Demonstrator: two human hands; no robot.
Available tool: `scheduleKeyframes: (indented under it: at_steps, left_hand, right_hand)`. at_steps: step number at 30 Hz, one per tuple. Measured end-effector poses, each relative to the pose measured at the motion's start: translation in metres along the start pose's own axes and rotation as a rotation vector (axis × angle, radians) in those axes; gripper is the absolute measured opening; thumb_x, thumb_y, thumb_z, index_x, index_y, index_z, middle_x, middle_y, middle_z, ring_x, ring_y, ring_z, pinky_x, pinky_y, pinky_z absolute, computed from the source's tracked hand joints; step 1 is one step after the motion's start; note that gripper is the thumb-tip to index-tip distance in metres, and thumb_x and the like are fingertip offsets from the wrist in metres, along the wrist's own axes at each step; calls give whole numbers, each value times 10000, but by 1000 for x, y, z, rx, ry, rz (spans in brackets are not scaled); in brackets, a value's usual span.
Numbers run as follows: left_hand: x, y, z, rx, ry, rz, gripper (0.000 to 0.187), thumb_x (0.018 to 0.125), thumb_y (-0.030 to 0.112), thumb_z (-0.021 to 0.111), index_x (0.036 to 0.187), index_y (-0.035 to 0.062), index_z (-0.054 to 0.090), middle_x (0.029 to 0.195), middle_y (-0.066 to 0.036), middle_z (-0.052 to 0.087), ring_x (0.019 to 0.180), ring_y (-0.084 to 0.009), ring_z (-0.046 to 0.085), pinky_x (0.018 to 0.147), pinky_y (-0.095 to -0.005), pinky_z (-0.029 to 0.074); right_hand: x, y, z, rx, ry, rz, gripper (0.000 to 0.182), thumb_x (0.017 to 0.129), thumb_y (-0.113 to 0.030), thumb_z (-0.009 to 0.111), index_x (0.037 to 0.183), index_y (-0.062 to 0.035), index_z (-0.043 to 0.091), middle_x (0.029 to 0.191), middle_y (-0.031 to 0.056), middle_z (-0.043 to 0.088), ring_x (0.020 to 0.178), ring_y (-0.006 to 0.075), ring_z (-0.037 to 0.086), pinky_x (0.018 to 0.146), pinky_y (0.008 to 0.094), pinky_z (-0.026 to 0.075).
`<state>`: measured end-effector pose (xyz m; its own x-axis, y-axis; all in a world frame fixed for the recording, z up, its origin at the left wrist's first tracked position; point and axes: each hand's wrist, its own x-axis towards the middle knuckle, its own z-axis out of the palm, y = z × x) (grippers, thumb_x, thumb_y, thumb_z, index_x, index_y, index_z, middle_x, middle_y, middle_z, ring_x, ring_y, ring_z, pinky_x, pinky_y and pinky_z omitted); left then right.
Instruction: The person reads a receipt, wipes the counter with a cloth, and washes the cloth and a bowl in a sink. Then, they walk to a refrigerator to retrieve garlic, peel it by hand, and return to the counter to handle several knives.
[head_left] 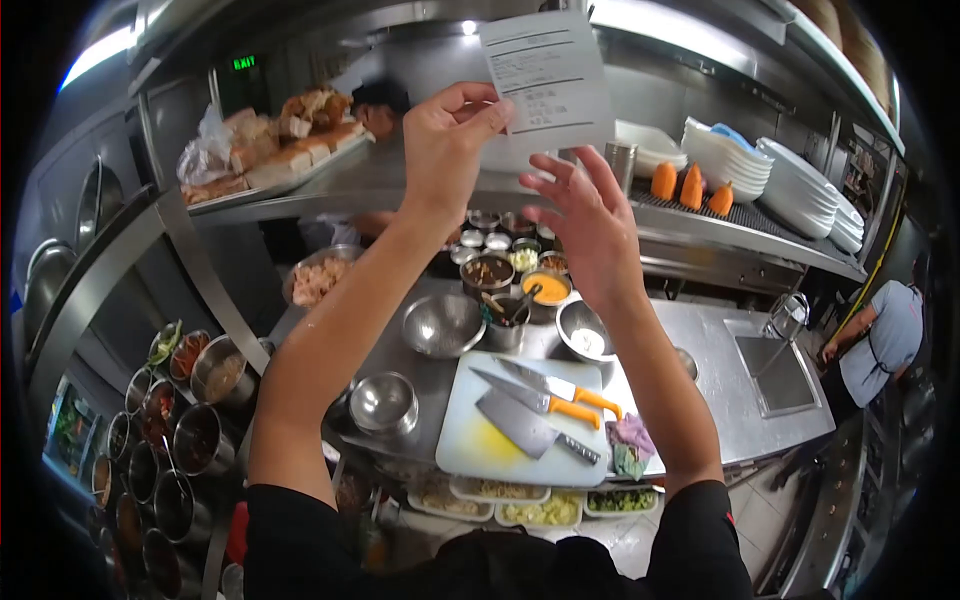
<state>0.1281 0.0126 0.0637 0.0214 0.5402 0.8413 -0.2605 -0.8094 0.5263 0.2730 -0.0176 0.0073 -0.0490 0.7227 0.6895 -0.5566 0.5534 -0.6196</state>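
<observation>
My left hand [452, 135] pinches the left edge of a printed order slip [560, 85], raised in front of the upper shelf. Just below the slip, my right hand [590, 220] is open with its fingers spread and holds nothing. Beneath my arms, a white cutting board [465, 440] lies on the steel counter. Two orange-handled knives [550, 400] and a cleaver [515, 422] rest on it. A crumpled purple and green cloth [630, 445] sits at the board's right edge.
Empty steel bowls [443, 325] and a pot of orange sauce [546, 288] stand behind the board. The shelf carries bread [300, 160], stacked white dishes [730, 165] and carrots [691, 187]. Several ingredient pots [200, 440] line the left. A sink [775, 372] and another person [880, 330] are right.
</observation>
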Motion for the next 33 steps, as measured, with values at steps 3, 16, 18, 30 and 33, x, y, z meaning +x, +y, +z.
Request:
scheduleKeyframes:
  at_steps: [3,16,18,30,33]
  left_hand:
    - [-33,4,-5,-2,-32,-199,186,804,128,582,927,-11,566,906,-91,580,775,-182,592,503,-364,580]
    - [5,-26,-22,-561,-323,-585,446,875,316,528,1177,-6,471,965,-87,595,838,-160,570,754,-286,467]
    - [12,-35,-10,-360,-348,-480,443,861,269,563,1188,-17,479,974,-77,600,852,-124,564,739,-256,465]
    - [22,-41,29,-214,-735,-273,138,764,-36,480,832,2,594,925,-43,597,823,-118,545,805,-239,423]
    - [23,-47,35,-314,-624,-308,186,811,55,497,967,0,583,952,-64,587,786,-138,531,780,-279,435]
  right_hand:
    - [-1,18,2,20,46,-14,291,867,-187,541,1085,-1,494,1013,110,574,942,185,563,724,304,471]
    - [-30,-18,-61,-254,137,-10,218,900,-119,486,1071,17,479,823,145,625,617,165,610,507,254,469]
    - [-34,-34,-75,-322,193,-6,235,881,-106,510,1077,20,484,787,124,621,566,142,584,490,240,460]
    - [-45,-103,-122,-497,172,-132,153,785,-61,535,880,31,612,688,87,592,496,123,537,478,237,456]
    - [-48,-111,-124,-479,154,-136,169,787,-64,535,908,30,607,731,99,606,513,133,552,495,242,472]
